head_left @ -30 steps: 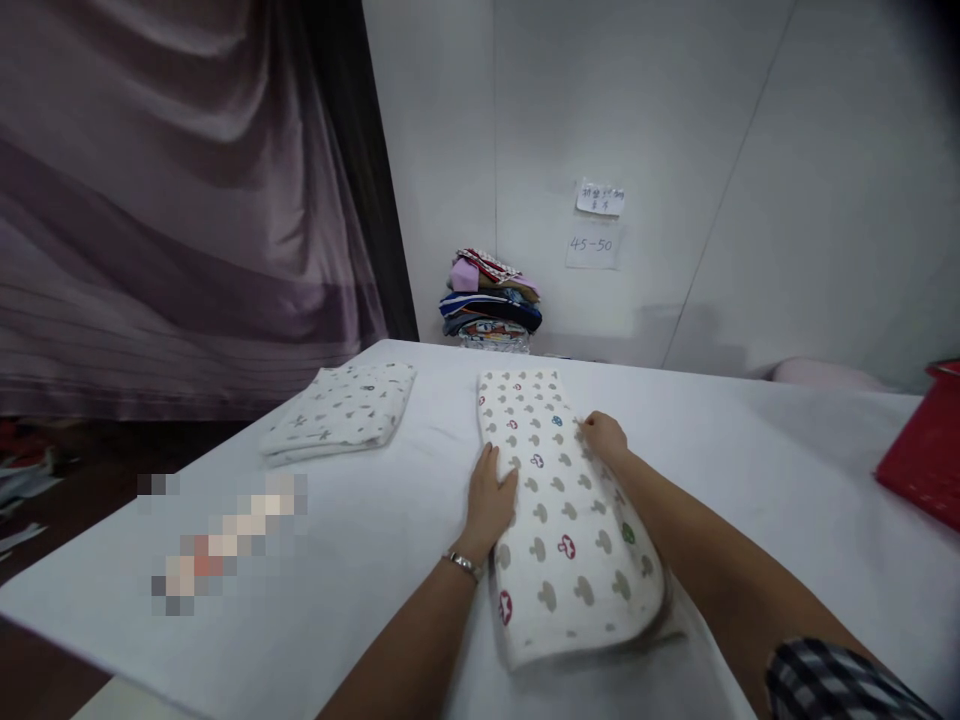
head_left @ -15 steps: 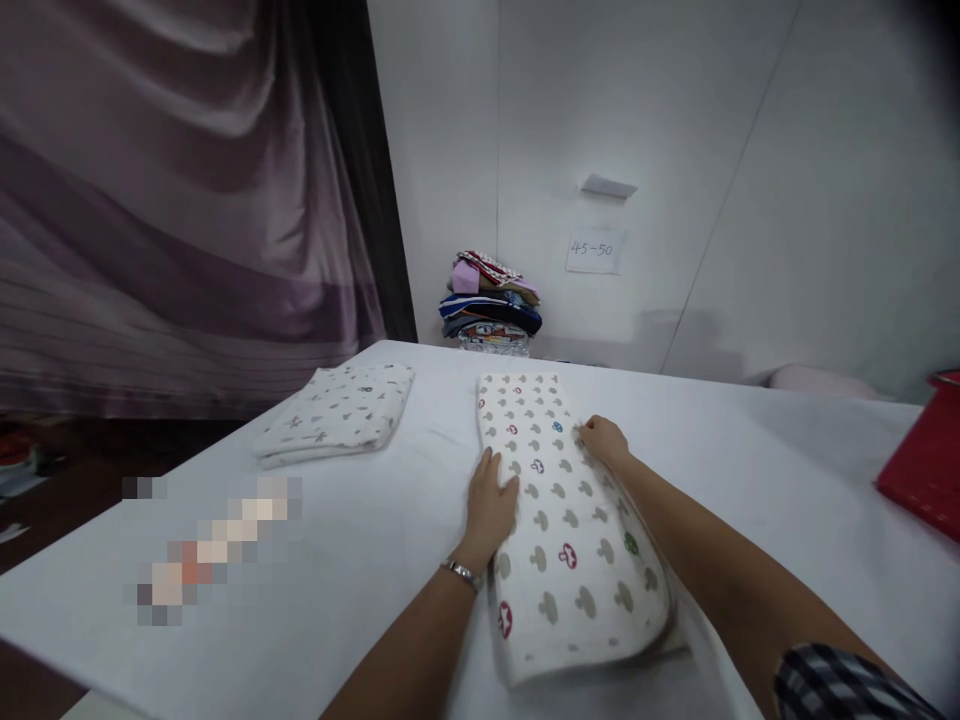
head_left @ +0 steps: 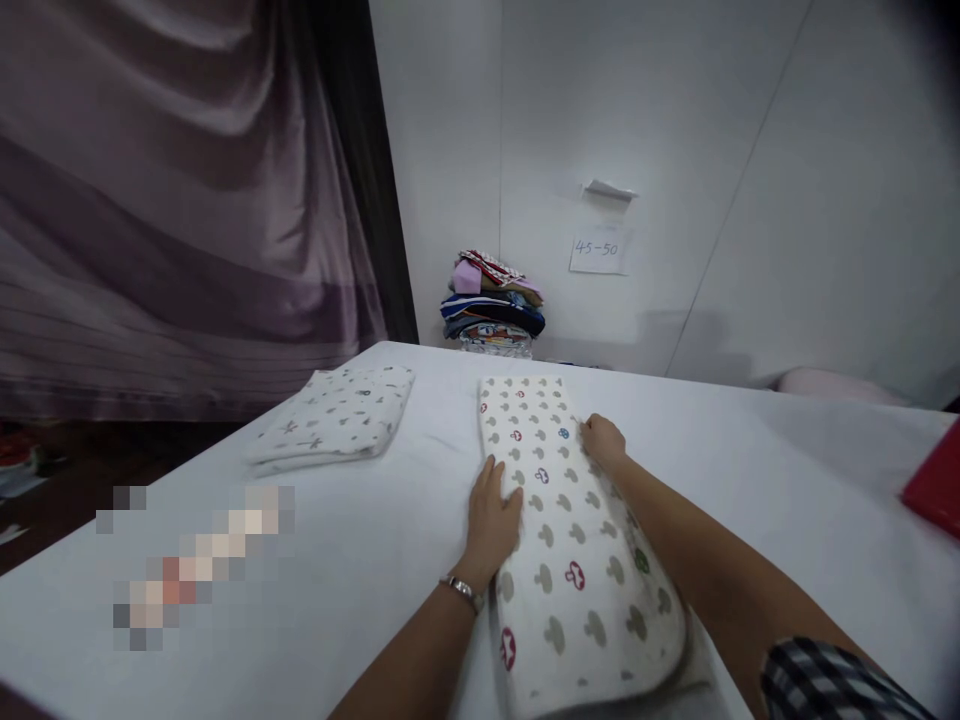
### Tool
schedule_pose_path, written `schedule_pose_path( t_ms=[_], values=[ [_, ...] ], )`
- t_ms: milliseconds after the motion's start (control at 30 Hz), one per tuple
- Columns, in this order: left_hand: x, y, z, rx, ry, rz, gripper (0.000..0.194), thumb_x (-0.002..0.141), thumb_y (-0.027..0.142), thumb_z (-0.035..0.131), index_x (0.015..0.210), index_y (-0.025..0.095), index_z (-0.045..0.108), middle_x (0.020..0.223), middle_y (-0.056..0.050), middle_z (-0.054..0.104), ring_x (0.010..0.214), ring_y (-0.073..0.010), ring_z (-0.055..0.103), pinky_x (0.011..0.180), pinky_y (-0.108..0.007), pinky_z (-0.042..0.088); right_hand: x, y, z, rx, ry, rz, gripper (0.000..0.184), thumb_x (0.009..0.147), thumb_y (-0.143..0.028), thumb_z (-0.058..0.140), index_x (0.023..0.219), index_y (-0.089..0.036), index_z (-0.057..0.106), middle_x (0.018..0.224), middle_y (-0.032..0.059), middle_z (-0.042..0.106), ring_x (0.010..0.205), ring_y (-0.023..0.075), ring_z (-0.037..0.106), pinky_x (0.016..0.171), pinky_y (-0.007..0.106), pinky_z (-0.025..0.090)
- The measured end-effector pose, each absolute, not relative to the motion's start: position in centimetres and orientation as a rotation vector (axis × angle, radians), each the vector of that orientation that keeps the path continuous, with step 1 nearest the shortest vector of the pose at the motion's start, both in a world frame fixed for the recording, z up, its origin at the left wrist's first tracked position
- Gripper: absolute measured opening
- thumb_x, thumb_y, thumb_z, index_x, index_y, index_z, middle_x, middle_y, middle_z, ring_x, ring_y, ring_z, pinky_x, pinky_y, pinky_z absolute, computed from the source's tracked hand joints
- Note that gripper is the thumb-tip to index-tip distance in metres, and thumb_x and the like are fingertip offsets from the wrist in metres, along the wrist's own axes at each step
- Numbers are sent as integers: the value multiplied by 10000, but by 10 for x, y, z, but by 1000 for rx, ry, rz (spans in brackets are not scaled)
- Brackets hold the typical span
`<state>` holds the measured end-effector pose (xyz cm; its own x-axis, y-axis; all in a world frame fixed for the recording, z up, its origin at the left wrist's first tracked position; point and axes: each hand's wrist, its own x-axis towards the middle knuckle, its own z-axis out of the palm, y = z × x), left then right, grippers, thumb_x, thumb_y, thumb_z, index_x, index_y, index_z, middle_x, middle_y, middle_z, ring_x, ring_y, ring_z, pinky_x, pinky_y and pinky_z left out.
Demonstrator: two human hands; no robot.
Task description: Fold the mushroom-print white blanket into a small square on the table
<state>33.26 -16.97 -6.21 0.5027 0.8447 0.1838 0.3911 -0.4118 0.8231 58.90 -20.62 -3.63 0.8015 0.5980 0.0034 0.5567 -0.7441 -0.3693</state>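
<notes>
A white mushroom-print cloth (head_left: pixel 574 535), thick and folded into a long strip, lies on the white table in front of me. My left hand (head_left: pixel 491 525) rests on its left edge, with the fingers spread out and a metal band at the wrist. On the opposite side my right hand (head_left: pixel 602 440) is closed, its thumb and fingers pinching the right edge. Beneath the rounded near right corner a greyish layer shows. The forearm hides part of that right side.
Another folded white printed cloth (head_left: pixel 337 415) lies at the table's (head_left: pixel 390 560) far left. A pile of folded fabrics (head_left: pixel 491 305) stands by the wall behind. Part of a red container (head_left: pixel 937 485) shows at the right. A pixelated patch covers something at the left front.
My view has shifted slightly, so the red container sits farther right and the cloth's near end lower in the picture. Both hands keep nearly the same places on the cloth.
</notes>
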Motion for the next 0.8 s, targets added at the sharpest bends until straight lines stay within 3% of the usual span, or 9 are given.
schedule_pose_path(
  t_ms=[167, 500, 800],
  values=[
    [332, -170, -60, 2004, 1012, 786, 504, 825, 291, 518, 1304, 139, 484, 1471, -123, 347, 1360, -257, 305, 1132, -437, 254, 590, -204, -34, -2637, -900, 183, 297, 913, -422, 420, 953, -171, 576, 967, 92, 646, 880, 204, 605, 659, 266, 397],
    [332, -170, -61, 1998, 1000, 780, 515, 832, 293, 504, 1318, 129, 462, 1485, -119, 321, 1370, -243, 284, 1137, -422, 245, 591, -199, -33, -2645, -962, 194, 251, 931, -288, 361, 988, -167, 574, 1012, 103, 644, 945, 212, 597, 699, 279, 410],
    [329, -170, -50, 1862, 1022, 739, 624, 810, 265, 529, 1386, 116, 343, 1522, -136, 222, 1402, -230, 200, 1155, -377, 181, 576, -243, -24, -2684, -1016, 330, 426, 906, -458, 404, 1070, -113, 593, 1117, 184, 622, 1002, 275, 596, 773, 330, 437]
  ],
)
